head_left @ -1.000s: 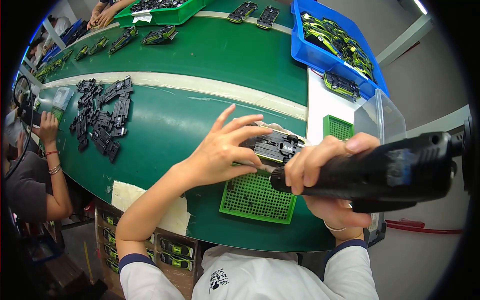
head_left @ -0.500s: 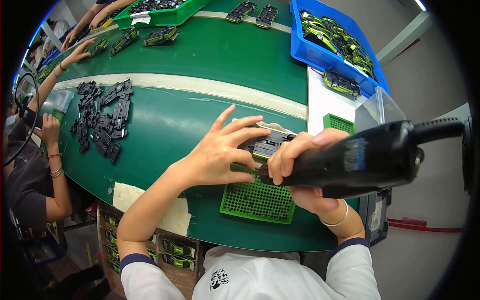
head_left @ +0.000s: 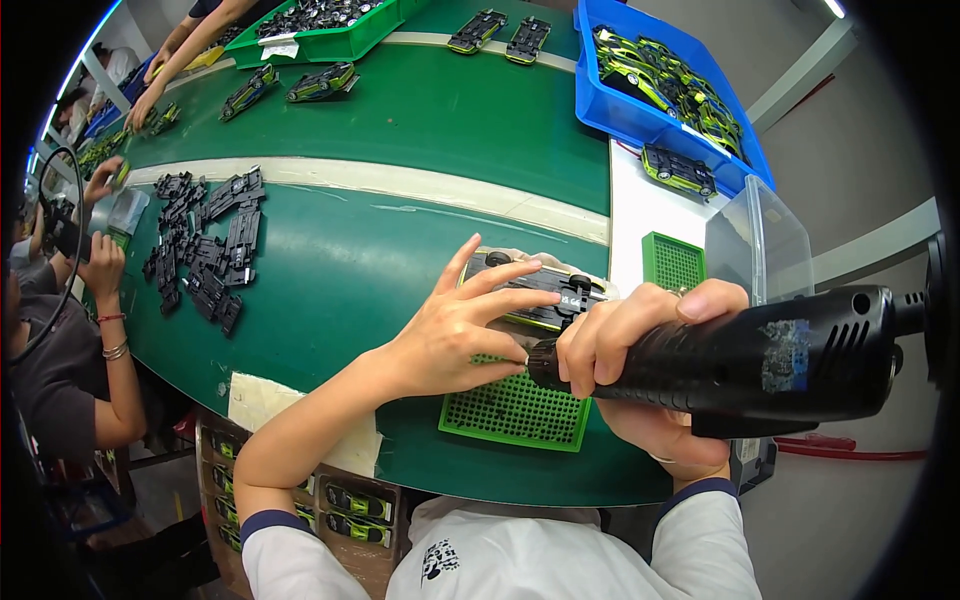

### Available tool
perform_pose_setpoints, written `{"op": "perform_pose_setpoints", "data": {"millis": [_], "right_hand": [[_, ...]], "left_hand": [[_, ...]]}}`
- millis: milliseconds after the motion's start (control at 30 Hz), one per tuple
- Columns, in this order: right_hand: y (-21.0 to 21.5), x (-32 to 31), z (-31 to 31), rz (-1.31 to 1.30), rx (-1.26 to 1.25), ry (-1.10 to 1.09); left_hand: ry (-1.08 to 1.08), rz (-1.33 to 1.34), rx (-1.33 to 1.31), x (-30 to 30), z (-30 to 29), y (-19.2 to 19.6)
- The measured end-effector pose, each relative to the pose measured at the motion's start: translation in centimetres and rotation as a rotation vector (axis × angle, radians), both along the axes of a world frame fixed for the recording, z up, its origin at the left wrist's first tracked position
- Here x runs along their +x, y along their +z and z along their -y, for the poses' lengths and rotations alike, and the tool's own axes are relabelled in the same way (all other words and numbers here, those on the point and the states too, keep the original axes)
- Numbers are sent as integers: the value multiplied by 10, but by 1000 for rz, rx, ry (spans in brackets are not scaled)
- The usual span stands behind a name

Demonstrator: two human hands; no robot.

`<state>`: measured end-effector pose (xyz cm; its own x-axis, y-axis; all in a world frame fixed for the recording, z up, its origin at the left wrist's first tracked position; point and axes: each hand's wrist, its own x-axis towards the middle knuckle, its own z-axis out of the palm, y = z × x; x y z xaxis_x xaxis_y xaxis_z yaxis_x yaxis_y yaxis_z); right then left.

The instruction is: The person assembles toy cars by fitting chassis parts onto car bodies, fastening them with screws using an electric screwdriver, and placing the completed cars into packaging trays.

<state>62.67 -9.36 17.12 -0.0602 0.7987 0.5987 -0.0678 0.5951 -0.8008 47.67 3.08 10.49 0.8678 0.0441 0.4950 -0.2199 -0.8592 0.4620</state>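
My right hand (head_left: 640,345) grips a black electric screwdriver (head_left: 780,355), tilted so its nose points left. At that nose, the thumb and index finger of my left hand (head_left: 465,335) pinch together; whatever lies between them is too small to make out. My other left fingers stretch over an upside-down toy car (head_left: 565,300), black underneath with a yellow-green body edge. A pale cloth-like pad shows under the car. Just below both hands lies a green tray with a grid of holes (head_left: 510,415), partly covered by my left hand.
Black car chassis parts (head_left: 215,240) lie piled at left. A blue bin (head_left: 585,95) of yellow-green car bodies stands at far right, near a small green tray (head_left: 675,262) and a clear plastic box (head_left: 760,240). Co-workers' arms reach in from the left.
My left thumb and index finger have closed at the screwdriver's nose. The screwdriver has shifted slightly down and right, uncovering more of the car. A co-worker's hand has drawn back at left.
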Motion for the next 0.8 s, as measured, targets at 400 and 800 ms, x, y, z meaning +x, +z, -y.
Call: {"op": "perform_pose_setpoints", "data": {"millis": [400, 800], "right_hand": [[20, 9, -1, -32, 128, -202], [-1, 28, -11, -304, 186, -376]], "left_hand": [[-18, -9, -73, 3, 2, 14], [36, -51, 244, 33, -3, 10]]}}
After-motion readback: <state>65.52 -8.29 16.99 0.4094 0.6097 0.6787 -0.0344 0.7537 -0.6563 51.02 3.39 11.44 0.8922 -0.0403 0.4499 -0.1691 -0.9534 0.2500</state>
